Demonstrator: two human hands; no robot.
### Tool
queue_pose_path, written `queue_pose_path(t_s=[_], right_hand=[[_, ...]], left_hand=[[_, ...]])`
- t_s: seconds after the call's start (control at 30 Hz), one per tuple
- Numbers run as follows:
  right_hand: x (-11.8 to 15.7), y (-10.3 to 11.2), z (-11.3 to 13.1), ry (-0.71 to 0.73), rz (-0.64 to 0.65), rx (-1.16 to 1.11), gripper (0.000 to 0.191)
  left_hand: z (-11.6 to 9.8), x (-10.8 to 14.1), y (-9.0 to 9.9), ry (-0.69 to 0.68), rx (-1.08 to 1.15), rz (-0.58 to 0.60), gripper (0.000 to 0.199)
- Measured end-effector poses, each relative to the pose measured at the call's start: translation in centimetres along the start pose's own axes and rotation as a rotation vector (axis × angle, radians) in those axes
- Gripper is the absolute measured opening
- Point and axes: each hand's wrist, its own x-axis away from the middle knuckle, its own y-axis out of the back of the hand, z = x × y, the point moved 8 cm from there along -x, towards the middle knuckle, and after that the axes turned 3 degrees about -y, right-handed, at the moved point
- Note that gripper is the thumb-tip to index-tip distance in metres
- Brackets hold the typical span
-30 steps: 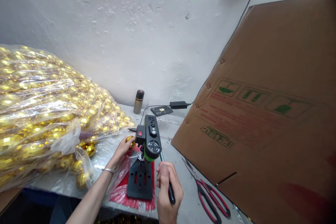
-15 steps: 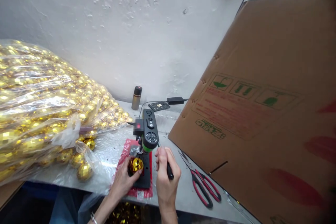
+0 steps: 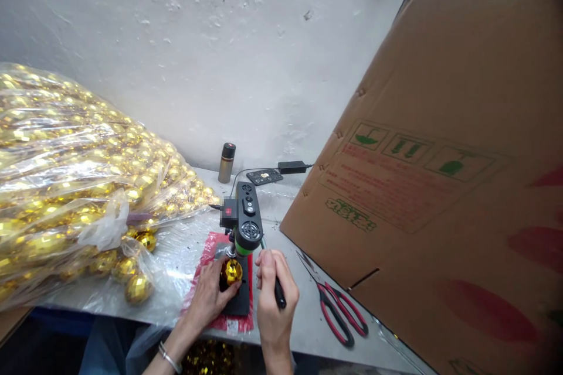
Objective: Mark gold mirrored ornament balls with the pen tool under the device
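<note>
My left hand [image 3: 210,292] is closed round a gold mirrored ball [image 3: 233,271], fingers along its left and far sides and thumb on its near side. The ball sits over the black base [image 3: 240,304] of a small bench drill press, right below the drill press's black head [image 3: 250,217] with its green ring. The hand and ball hide the contact point. My right hand [image 3: 277,290] is wrapped around the lever's black grip [image 3: 280,294] to the right of the machine. A red plastic sheet [image 3: 220,321] lies under the base.
On the left, a large clear bag [image 3: 79,146] bulges with gold balls; several loose-looking ones [image 3: 138,288] sit at its mouth. Red-handled scissors [image 3: 336,313] lie right of my right hand, beside a big cardboard box [image 3: 422,176]. Behind stand a bottle [image 3: 226,163] and a power adapter [image 3: 292,167].
My left hand has moved the gold ball slightly away from me, closer beneath the drill press head. My right hand keeps its hold on the lever grip. The whole view has shifted slightly.
</note>
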Motion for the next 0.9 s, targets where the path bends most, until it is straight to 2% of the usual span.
queue_pose_path(t_s=[0.1, 0.23, 0.57, 0.9], right_hand=[[0.2, 0.0, -0.2, 0.022, 0.036, -0.005, 0.032], [0.8, 0.0, -0.6, 0.058, 0.047, -0.007, 0.029], [3.1, -0.2, -2.8, 0.181, -0.060, -0.009, 0.031], [3.9, 0.0, -4.4, 0.197, -0.108, -0.041, 0.033]], left_hand=[[0.2, 0.4, -0.3, -0.053, -0.021, 0.023, 0.055], [0.6, 0.5, -0.4, -0.046, -0.032, 0.033, 0.052], [0.3, 0.7, -0.9, -0.078, -0.045, 0.018, 0.052], [0.0, 1.0, -0.9, -0.057, -0.065, 0.011, 0.048]])
